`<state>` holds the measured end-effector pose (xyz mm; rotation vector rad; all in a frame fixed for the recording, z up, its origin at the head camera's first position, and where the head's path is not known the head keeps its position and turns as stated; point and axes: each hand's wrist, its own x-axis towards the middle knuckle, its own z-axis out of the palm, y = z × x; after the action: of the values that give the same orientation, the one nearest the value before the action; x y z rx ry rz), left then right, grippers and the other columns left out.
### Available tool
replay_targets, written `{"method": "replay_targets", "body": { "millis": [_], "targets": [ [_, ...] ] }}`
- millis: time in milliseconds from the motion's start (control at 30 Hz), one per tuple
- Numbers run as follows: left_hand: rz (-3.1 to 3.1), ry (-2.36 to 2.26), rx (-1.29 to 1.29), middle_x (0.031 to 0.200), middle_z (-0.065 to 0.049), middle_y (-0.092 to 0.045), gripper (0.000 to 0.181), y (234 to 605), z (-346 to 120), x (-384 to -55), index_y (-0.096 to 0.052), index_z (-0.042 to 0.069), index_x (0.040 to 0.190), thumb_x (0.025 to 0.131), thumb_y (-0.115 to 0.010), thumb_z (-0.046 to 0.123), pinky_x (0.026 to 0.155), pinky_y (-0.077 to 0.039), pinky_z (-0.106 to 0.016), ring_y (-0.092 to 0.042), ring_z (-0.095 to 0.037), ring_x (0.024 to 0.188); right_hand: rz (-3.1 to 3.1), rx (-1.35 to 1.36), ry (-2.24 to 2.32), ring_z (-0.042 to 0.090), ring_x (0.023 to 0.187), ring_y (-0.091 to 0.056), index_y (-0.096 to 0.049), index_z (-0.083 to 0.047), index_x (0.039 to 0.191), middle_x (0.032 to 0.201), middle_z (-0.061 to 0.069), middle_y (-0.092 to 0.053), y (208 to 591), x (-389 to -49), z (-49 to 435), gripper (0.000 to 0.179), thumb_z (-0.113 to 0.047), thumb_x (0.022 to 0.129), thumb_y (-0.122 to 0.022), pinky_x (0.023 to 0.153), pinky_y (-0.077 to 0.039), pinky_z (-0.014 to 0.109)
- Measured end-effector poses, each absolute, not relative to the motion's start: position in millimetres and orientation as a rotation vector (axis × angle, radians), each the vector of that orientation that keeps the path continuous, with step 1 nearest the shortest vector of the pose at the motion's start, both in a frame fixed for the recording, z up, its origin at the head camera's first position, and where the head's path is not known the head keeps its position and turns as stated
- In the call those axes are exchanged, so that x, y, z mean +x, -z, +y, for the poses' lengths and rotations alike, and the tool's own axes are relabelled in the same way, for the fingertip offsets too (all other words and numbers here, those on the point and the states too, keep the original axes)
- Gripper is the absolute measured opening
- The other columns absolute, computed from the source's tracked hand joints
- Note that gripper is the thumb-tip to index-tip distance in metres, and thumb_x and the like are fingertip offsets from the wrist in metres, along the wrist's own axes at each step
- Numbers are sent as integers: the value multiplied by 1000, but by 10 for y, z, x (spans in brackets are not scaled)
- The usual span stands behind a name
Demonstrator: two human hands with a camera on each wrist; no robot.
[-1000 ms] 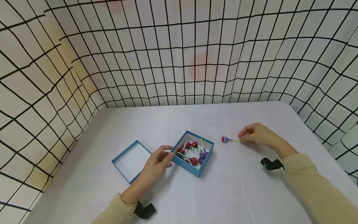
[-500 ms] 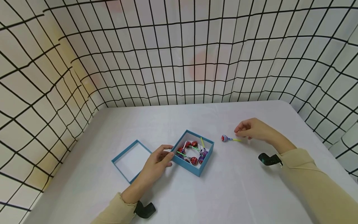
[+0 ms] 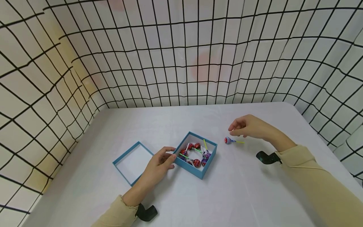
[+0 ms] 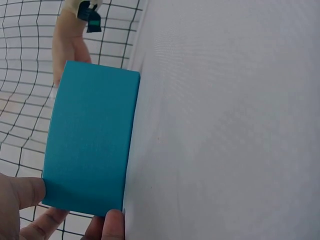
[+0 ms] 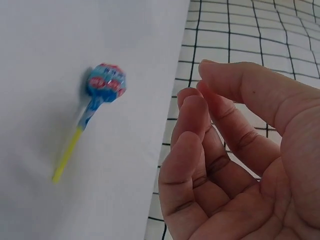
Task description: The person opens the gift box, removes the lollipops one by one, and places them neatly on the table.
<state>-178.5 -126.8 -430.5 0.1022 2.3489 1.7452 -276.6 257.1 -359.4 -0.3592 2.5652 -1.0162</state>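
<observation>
A blue open-topped box [image 3: 189,168] sits mid-table in the head view, with several wrapped lollipops [image 3: 197,163] ringed inside it. My left hand [image 3: 158,165] holds the box at its left corner, thumb and fingers at the walls. The left wrist view shows the box's plain blue side [image 4: 90,140] with fingertips at its near end. To the right of the box, a single lollipop [image 3: 227,140] with a blue-and-red wrapper and yellow stick lies on the table. My right hand [image 3: 252,127] hovers over it, fingers loosely bent and nothing between them; the right wrist view shows the lollipop [image 5: 106,82] apart from the fingertips.
A blue-rimmed lid [image 3: 124,175] lies on the white table [image 3: 227,195] left of the box, partly behind the left forearm. Black netting [image 3: 184,66] surrounds the table at the back and sides.
My right hand has left the lollipop's stick, rising and moving left over the lollipop, which stays put. The left hand and the box have not moved.
</observation>
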Motion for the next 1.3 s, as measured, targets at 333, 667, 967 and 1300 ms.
{"method": "replay_targets", "body": {
  "millis": [333,667,967,1300],
  "targets": [
    [2356,-1758,95,129,-15,-71,32,4300,-1256,-1792,-65,18,140,109,-65,24,98,-64,-42,-75,-22,102,2569,-430,990,22,90,-66,-74,-7,119,100,7,-76,3431,-2671,2292,30,-31,101,-77,79,-57,36],
    [2355,-1753,114,129,-16,-71,32,4301,-1269,-1787,-64,16,141,110,-64,24,98,-63,-44,-75,-22,102,2554,-526,1000,24,86,-66,-76,-9,109,87,0,-73,3334,-2587,1996,23,-28,97,-80,78,-55,35],
    [2355,-1747,117,129,-16,-71,33,4299,-1273,-1780,-64,16,142,110,-63,24,99,-63,-44,-75,-23,101,2499,-546,989,16,75,-61,-78,-8,103,88,10,-76,3334,-2569,1779,16,-23,97,-80,66,-53,28],
    [2346,-1740,119,129,-15,-71,34,4307,-1280,-1773,-63,17,143,110,-63,27,102,-62,-47,-76,-23,102,2520,-594,892,16,72,-63,-80,-8,100,83,3,-77,3389,-2561,1575,16,-22,94,-82,64,-52,28]
  ]
}}
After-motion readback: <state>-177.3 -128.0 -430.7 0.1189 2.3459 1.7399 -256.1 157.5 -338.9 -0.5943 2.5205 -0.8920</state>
